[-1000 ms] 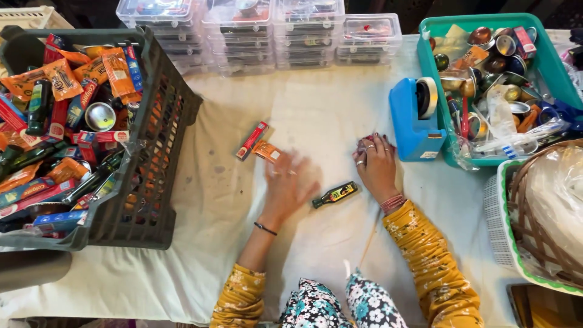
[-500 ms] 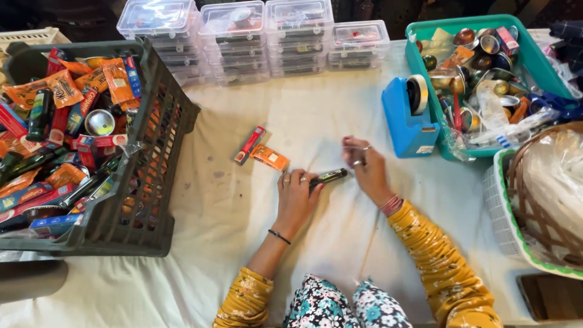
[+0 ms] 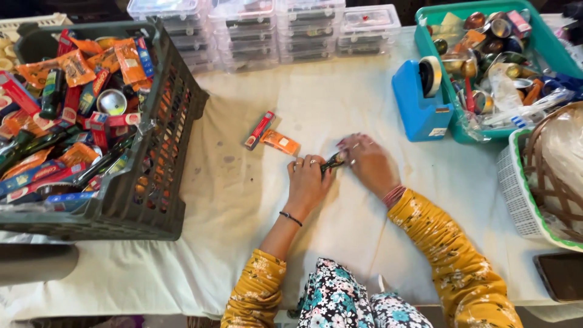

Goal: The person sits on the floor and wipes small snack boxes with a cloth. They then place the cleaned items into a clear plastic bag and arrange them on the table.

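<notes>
Both hands met on a small dark tube [image 3: 333, 161] lying on the cloth-covered surface [image 3: 243, 200], just right of the orange packet [image 3: 280, 143]. The left hand [image 3: 306, 185] closed its grip on one end, the right hand [image 3: 369, 163] pinched the other. The handling step seemed underway; any next move would call for a steady two-handed hold.

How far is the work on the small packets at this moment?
Two packets, a red packet and an orange packet, already lie on the cloth. The left hand and right hand hold a small dark packet together. The dark crate is full.
</notes>
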